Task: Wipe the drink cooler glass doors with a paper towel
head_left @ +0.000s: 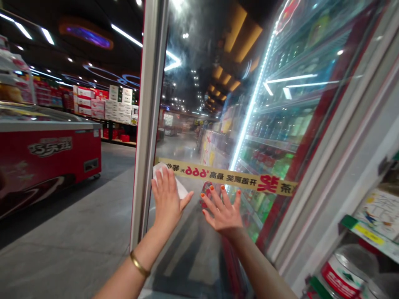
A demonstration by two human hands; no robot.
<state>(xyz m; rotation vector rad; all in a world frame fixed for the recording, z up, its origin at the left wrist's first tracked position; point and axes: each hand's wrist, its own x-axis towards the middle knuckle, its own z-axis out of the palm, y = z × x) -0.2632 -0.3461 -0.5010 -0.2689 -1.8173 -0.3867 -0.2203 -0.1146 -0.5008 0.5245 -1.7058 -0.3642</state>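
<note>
Head view is showing a tall glass door [193, 104] swung open and filling the middle of the picture, with its pale metal frame [149, 124] standing upright at the left edge. Behind the pane, on the right, a lit drinks fridge [280, 124] is glowing with rows of bottles on its shelves. Well apart, at the far left, a red chest freezer [46, 158] is standing on the grey floor [77, 224]. A yellow banner [227, 176] with red and black print is running across the glass just above both hands.

The left hand [166, 201] is lying flat and spread against the pane close to the frame, pinning a white cloth [181, 190] under its palm, so that only the cloth's edges are peeking out above the fingertips and beside the thumb. The right hand [222, 211] is pressing bare on the glass just beside it, fingers fanned wide, holding nothing. A gold bracelet [139, 264] is sitting on the left wrist.

Judging by this, the wiping of the glass is under way in the band below the banner, with the right hand seemingly steadying the door. A further stroke is calling for even palm pressure, so that the cloth is not slipping free, and for care along the banner's lower edge.
</note>
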